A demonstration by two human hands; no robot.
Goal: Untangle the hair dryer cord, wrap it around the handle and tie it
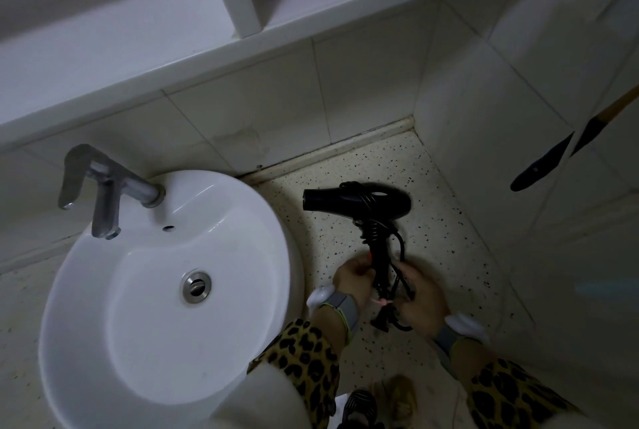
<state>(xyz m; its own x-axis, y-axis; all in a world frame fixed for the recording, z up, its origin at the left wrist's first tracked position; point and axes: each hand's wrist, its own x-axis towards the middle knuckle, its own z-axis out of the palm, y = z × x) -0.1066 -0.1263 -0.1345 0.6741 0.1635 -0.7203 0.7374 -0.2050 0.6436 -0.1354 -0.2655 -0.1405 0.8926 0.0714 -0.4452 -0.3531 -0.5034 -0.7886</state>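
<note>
Grip of the left hand (352, 278) is closed on the hair dryer (359, 202) handle (378, 264), lying 12-to-6 o'clock; the loose cord (402, 249) is pinched by the right hand (420, 295).

We counted one black hair dryer (356, 202), one cord (402, 250) with one plug (380, 316), two hands, left hand (352, 276) and right hand (420, 294), two leopard-print sleeves (301, 352) (511, 394), two white wrist devices (320, 295) (463, 323), one round white sink (103, 290), one metal faucet (103, 183), one drain (196, 284)
</note>
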